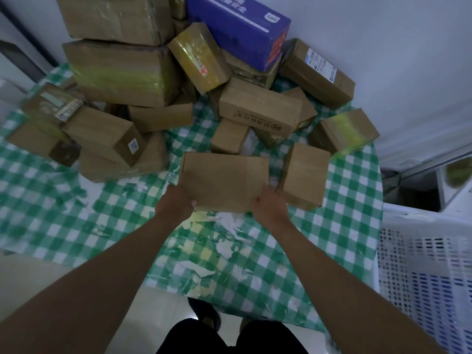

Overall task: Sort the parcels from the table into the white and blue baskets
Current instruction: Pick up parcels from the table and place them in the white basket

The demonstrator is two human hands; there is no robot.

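Gripping its near corners, the left hand [176, 200] and right hand [269, 204] were curled around a flat brown parcel [222, 181] on the checked tablecloth [76, 221]; beyond it more cardboard parcels [260, 108] were heaped, and the white basket [419, 251] stood at the right.

Plain brown parcel [224, 182] (flat, unlabelled) near table's [63, 221] front edge.

Parcels [260, 111] piled across table's [63, 226] far side, basket [421, 251] right, seemingly beside table
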